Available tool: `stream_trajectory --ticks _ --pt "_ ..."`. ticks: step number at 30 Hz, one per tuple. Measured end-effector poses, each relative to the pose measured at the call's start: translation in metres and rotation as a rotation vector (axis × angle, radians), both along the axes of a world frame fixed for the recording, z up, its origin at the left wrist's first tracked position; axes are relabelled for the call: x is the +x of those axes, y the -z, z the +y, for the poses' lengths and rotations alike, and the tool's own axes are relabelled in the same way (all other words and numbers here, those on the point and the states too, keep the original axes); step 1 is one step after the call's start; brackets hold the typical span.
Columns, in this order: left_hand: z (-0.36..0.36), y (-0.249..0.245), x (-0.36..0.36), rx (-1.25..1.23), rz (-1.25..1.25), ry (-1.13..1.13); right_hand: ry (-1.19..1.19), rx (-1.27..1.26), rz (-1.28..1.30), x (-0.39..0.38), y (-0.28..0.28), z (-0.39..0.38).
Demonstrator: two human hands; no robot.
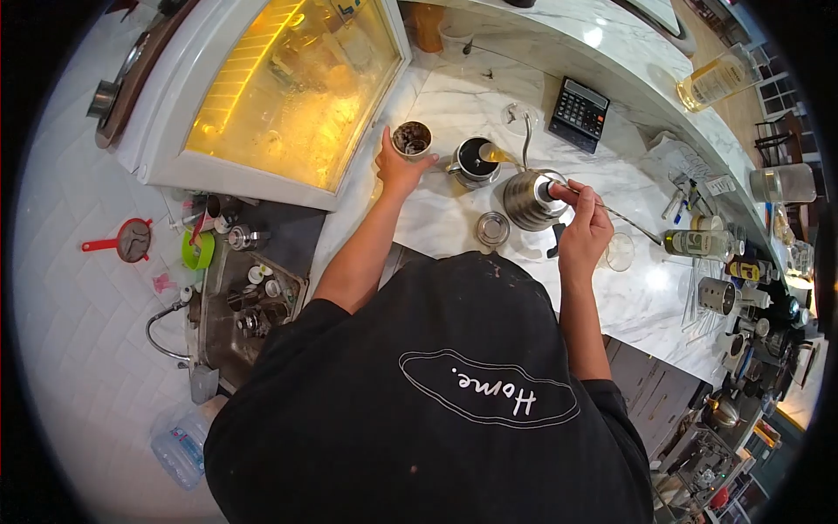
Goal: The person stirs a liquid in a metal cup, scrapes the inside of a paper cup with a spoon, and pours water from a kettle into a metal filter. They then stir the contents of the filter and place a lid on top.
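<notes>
My left hand (pixel 401 166) is closed around a small cup (pixel 411 139) with dark contents. Just right of it stands a metal pitcher (pixel 476 162) holding dark liquid. A steel gooseneck kettle (pixel 531 200) sits on the marble counter, its thin spout pointing away from me. My right hand (pixel 583 220) pinches a long thin metal spoon (pixel 615 212) beside the kettle's top; its far end reaches toward a bottle. Near the counter's front edge lies a round metal lid (pixel 492 229), and a clear glass (pixel 619 251) is right of my right hand.
A black calculator (pixel 578 114) lies at the back. Bottles (pixel 698 244) and a metal canister (pixel 716 295) crowd the right side. A lit display case (pixel 288 87) stands at the back left, above a sink (pixel 229 336). A raised marble ledge (pixel 611 44) curves behind.
</notes>
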State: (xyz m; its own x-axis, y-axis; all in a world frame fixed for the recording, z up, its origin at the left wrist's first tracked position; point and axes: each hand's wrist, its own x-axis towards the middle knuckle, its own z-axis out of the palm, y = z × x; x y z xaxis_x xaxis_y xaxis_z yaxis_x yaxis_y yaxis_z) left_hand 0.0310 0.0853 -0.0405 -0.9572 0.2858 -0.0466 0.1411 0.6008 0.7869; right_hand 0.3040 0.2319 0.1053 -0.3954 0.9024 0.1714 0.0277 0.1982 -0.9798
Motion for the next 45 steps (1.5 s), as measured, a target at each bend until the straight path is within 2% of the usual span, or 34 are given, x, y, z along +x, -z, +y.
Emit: stream_trajectory --ticks 2,3,6,9,11,14,19,22,32,45 --pt "0.001 0.008 -0.008 0.060 0.012 0.060 0.024 -0.032 0.006 0.001 -0.004 -0.003" --pt "0.002 0.007 -0.012 0.014 -0.008 0.098 0.022 -0.007 0.009 0.002 -0.005 -0.002" --pt "-0.004 0.033 -0.029 0.217 0.020 0.132 0.052 -0.087 0.084 0.005 -0.011 -0.004" --pt "-0.010 -0.026 -0.005 0.520 0.012 0.142 0.026 -0.078 0.115 0.010 -0.025 -0.007" --pt "-0.018 -0.066 0.016 0.490 0.081 0.224 -0.010 -0.002 0.112 0.012 -0.035 -0.012" --pt "-0.028 -0.091 0.041 0.524 0.152 0.322 -0.083 -0.074 0.225 0.013 -0.053 -0.022" --pt "-0.035 -0.128 0.070 0.659 0.086 0.538 -0.230 0.269 0.096 0.009 -0.075 -0.030" --pt "-0.040 -0.148 0.075 0.553 0.324 0.699 -0.320 0.315 0.096 0.006 -0.078 -0.033" --pt "-0.040 -0.169 0.090 0.602 0.317 0.811 -0.464 0.417 0.099 0.008 -0.079 -0.039" --pt "-0.043 -0.175 0.091 0.626 0.307 0.837 -0.467 0.476 0.057 0.013 -0.082 -0.046"
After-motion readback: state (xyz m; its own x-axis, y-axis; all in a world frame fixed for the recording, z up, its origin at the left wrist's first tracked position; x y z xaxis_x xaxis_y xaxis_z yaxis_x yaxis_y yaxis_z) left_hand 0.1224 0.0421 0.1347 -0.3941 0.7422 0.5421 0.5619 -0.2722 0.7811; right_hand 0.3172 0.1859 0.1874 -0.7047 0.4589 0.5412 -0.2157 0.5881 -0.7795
